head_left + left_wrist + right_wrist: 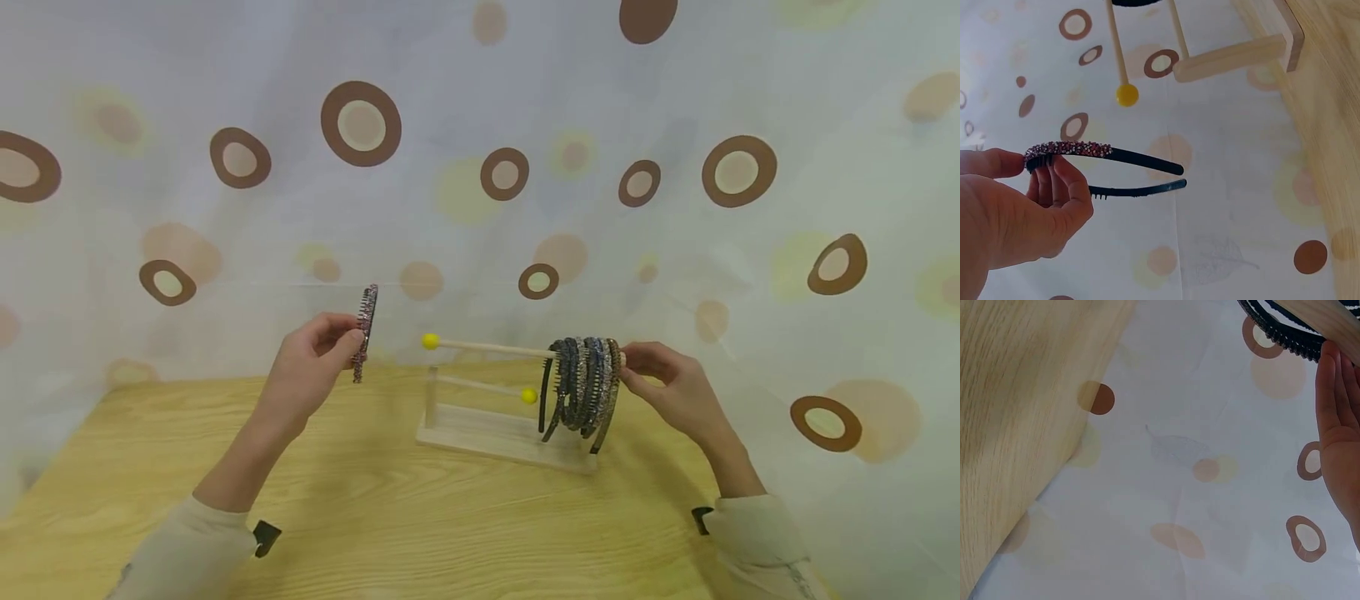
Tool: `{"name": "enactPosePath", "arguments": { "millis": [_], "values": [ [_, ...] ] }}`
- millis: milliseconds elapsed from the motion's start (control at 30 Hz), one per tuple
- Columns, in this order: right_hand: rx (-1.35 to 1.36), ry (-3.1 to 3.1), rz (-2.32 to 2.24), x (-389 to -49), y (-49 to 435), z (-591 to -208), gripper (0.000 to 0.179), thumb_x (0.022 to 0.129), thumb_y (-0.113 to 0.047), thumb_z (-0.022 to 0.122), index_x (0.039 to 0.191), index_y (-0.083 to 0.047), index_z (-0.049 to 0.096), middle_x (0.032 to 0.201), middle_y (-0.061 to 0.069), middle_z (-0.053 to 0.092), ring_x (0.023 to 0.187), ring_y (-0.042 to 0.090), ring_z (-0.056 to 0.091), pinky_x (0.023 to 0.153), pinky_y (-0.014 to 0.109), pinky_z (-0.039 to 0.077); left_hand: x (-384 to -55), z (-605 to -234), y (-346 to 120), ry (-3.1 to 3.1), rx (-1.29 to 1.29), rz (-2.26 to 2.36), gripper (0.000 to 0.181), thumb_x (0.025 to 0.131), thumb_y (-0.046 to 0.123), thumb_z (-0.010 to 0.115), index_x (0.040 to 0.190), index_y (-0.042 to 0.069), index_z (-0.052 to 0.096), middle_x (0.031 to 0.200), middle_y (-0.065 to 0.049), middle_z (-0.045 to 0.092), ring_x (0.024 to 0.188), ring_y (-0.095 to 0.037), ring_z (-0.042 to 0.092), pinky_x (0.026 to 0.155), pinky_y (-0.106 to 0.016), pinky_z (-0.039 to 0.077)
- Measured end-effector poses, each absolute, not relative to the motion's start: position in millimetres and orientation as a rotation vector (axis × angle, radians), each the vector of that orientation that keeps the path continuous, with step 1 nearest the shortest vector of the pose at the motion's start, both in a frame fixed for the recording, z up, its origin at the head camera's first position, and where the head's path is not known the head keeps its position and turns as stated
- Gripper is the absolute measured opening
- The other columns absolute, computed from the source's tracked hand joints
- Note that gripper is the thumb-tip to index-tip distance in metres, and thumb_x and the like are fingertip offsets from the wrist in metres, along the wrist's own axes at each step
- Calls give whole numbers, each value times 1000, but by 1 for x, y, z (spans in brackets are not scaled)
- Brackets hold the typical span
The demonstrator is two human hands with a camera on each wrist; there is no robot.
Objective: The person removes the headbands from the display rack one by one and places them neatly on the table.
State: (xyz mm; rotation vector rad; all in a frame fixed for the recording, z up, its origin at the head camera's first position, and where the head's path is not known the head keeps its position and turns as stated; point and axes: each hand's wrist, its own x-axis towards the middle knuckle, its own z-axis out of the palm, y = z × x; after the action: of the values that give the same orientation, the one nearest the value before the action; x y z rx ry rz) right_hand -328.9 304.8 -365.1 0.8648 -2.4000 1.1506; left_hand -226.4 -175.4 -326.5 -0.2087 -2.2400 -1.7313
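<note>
In the left hand [1029, 215], a glittery headband [1082, 149] is partly hidden.

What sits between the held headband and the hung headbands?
In the head view, bare upper rod ending in a yellow ball; beneath, a lower rod with another yellow ball.

The person's left arm [253, 462] slants up and inward from the lower left of the head view and the right arm [731, 467] from the lower right, the two well apart. The left grip [315, 362] is raised, its thumb [345, 347] and curled fingers [1072, 181] drawn together in a pinch. The right grip [671, 387] points inward toward the left one, its thumb and fingertips close to each other, while the right wrist view shows several fingers reaching straight, side by side, the thumb hidden there.
</note>
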Motion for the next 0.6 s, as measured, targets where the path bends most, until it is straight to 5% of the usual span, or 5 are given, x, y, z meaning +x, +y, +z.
{"name": "enactPosePath", "arguments": {
  "millis": [600],
  "values": [
    [862, -2375, 1155, -333, 300, -368, 35, 96, -2, 72, 130, -5, 66, 116, 10, 69, 104, 1, 63, 88, 14, 48, -236, -372, -274, -2292, 94, -1619, 44, 101, 27, 68, 127, -8, 62, 114, -25, 64, 87, -18, 72, 77, -35, 59]
  ]
}}
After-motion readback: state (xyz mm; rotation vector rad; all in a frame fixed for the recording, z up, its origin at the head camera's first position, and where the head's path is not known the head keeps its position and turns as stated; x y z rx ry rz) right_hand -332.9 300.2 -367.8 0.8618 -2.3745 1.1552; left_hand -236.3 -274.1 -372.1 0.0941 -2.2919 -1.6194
